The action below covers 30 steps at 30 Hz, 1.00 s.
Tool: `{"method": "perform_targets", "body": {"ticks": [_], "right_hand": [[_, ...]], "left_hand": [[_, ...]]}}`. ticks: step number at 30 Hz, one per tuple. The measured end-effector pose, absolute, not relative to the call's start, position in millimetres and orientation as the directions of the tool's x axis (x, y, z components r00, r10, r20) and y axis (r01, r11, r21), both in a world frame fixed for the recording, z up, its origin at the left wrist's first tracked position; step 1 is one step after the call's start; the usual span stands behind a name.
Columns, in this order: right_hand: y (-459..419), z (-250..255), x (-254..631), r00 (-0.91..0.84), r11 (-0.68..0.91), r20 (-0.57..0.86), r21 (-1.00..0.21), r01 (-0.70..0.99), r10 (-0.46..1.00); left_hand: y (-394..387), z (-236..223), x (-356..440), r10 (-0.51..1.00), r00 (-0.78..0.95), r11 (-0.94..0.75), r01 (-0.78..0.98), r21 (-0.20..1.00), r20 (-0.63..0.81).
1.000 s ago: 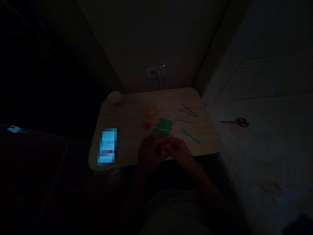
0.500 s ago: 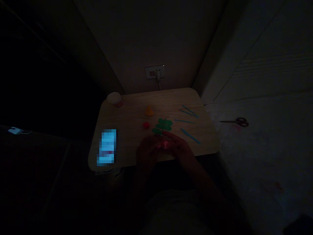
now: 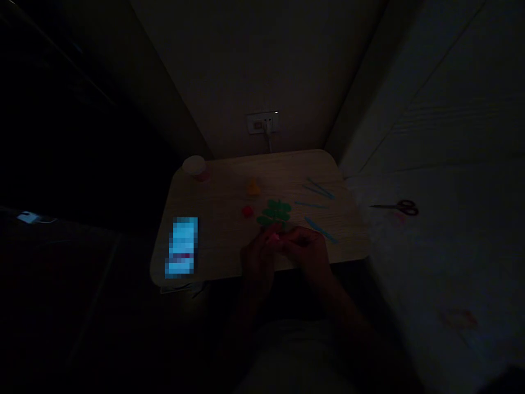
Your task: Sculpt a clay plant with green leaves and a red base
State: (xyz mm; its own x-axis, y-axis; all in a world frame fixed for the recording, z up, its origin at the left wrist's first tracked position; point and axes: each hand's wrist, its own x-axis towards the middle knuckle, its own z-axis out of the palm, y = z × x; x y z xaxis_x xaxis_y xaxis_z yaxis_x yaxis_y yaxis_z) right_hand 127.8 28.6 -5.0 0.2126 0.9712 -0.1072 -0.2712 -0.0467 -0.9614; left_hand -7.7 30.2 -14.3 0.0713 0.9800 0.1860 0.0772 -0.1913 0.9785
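Between my two hands is a small pinkish-red lump [image 3: 273, 238] that looks like modelling clay. My left hand [image 3: 259, 257] is closed around its left side, and the fingers of my right hand [image 3: 305, 249] pinch at its right side. Just beyond my fingertips, green leaf-shaped pieces [image 3: 275, 210] lie on the wooden table [image 3: 221, 241]. A red lump [image 3: 248, 211] and a yellow-orange piece [image 3: 253, 187] sit behind and to the left of them. The light is very dim, so finger detail is hard to see.
Thin blue sticks [image 3: 318, 189] and a blue knife-like tool [image 3: 320, 230] lie on the table's right. A lidded tub [image 3: 195, 167] stands back left, with a lit phone [image 3: 181, 246] nearer. Scissors [image 3: 396, 207] rest on the pale surface to the right. A plugged outlet [image 3: 262, 123] is behind.
My right hand has curled its stretched fingers into a pinch on the lump. My left hand has shifted slightly right, and less of the pinkish-red lump shows.
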Motion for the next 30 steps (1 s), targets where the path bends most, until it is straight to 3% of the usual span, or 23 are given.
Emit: {"method": "perform_targets", "body": {"ticks": [3,6,14,21,25,30], "right_hand": [[31,-6,125,0.254,0.086,0.039,-0.981,-0.174,0.966],[32,-12,124,0.278,0.123,0.089,-0.987,-0.107,0.957],[24,-20,132,0.282,0.150,0.146,-0.989,0.007,0.948],[21,-2,147,0.011,0.410,0.428,-0.873,0.264,0.904],[19,6,147,-0.165,0.493,0.464,-0.813,0.310,0.870],[18,6,149,-0.117,0.508,0.502,-0.783,0.360,0.857]], "left_hand": [[25,-14,5,0.989,0.091,-0.101,-0.155,0.983,0.116],[26,-11,4,0.991,0.122,-0.019,-0.251,0.968,0.051],[35,1,-11,0.991,0.128,0.060,-0.164,0.985,-0.039],[33,7,-11,0.991,-0.037,0.115,-0.260,0.959,-0.129],[30,3,-13,0.981,-0.073,0.159,-0.246,0.956,-0.182],[34,-2,-15,0.985,0.023,0.174,-0.202,0.964,-0.173]]}}
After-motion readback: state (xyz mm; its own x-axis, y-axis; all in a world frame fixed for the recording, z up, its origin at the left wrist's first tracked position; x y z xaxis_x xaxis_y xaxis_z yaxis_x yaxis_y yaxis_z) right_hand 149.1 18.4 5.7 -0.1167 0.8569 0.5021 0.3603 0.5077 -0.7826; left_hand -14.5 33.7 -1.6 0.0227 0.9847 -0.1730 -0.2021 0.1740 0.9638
